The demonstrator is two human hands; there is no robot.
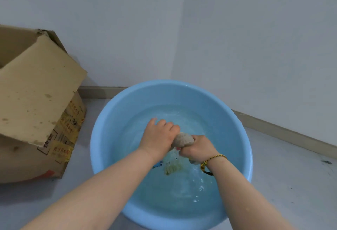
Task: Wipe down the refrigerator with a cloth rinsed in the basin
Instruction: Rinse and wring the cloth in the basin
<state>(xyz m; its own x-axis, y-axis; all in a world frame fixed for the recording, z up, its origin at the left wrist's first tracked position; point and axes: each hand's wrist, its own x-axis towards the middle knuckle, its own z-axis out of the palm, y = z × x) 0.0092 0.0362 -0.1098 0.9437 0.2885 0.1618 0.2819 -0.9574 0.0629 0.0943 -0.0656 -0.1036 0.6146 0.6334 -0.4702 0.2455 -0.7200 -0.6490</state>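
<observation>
A round light-blue basin [109,120] holding water stands on the floor in a room corner. Over the water, my left hand [158,136] and my right hand [197,147] both grip a bunched beige cloth [183,139], which is twisted between them. A small end of the cloth pokes out below my right wrist. Water falls from the cloth and ripples the surface. A printed picture shows on the basin's bottom under the hands. The refrigerator is not in view.
An open, stained cardboard box [36,102] stands on the floor to the left, close to the basin. Pale walls meet in a corner behind the basin, with a baseboard [284,131] along them. Grey floor lies to the right.
</observation>
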